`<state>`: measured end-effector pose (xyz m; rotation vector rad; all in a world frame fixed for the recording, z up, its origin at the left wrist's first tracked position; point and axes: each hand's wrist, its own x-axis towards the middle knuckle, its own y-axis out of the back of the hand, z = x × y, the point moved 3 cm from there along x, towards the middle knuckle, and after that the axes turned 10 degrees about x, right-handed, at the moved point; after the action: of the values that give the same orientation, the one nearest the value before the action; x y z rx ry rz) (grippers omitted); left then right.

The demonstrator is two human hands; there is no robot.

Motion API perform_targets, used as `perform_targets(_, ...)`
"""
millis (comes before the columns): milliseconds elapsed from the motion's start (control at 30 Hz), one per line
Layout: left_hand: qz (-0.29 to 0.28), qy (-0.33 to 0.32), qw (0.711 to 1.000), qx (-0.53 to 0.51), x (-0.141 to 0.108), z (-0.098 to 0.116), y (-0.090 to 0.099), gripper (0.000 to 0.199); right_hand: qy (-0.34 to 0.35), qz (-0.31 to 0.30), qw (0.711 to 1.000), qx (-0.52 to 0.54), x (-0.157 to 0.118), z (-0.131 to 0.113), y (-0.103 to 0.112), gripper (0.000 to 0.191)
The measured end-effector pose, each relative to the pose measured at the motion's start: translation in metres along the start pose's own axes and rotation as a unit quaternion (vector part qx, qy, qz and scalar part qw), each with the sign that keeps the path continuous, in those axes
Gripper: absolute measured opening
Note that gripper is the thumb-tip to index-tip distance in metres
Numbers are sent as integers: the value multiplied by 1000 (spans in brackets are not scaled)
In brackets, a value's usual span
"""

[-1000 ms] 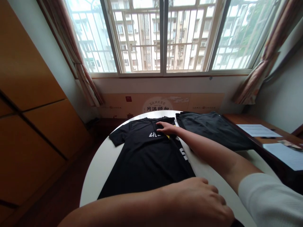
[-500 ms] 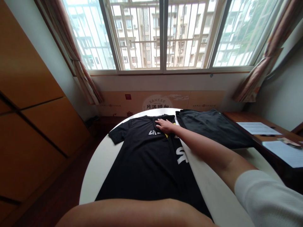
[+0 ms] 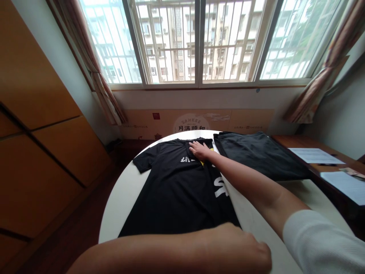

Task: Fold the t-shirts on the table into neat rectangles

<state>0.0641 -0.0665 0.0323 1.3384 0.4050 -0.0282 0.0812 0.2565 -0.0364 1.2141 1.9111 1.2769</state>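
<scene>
A black T-shirt (image 3: 171,190) with white lettering lies spread on a round white table (image 3: 110,213). One sleeve sticks out to the left, while its right side is folded inward, showing large white print and a bit of yellow. My right hand (image 3: 201,151) rests on the folded part near the collar, fingers extended and flat, so it is open. Across the bottom of the view reaches my left forearm; my left hand (image 3: 245,243) is over the shirt's lower right edge. Its knuckles are bent and the fingers curl under, hiding whatever they may hold.
Folded dark clothing (image 3: 256,156) lies on the table's right side. Beyond it stands a brown wooden desk (image 3: 285,140) with paper sheets (image 3: 316,155). A wooden cabinet (image 3: 57,160) is at left. Behind the table are a printed cardboard panel (image 3: 248,118) and a barred window.
My left hand has come into view, moving up and right along the shirt's lower part. My right hand stays on the fold. The view has shifted slightly.
</scene>
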Motion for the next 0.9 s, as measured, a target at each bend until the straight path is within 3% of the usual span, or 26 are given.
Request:
perform_targets(67,79,155,983,57,-5,-31,8,29,-4,26,1000,-3,-6,-2,6,61)
perform_targets(167,157,386,907,67,-16,-97,14,39,9,52,998,-16,-19,-6,19,56)
perform_targets(267,178,491,852,40,-26,-160,8,44,20,72,997,-28,-42,-14,30,58)
perform_targets(400,210,526,823,34,-34,-208,-9,51,68,95,991,-72,-97,-37,24,53)
perform_targets(500,254,518,815,55,-34,-218,-20,54,92,82,988,-91,-152,-58,4,44)
perform_targets(633,251,521,815,44,-27,-221,-28,59,115,66,990,-38,-227,-84,-19,60)
perform_targets(767,245,574,780,-43,-26,-234,-23,57,237,22,971,13,-286,-109,-37,82)
perform_targets(900,264,624,713,-181,-28,-261,-5,69,389,20,921,-18,-309,-123,-58,67)
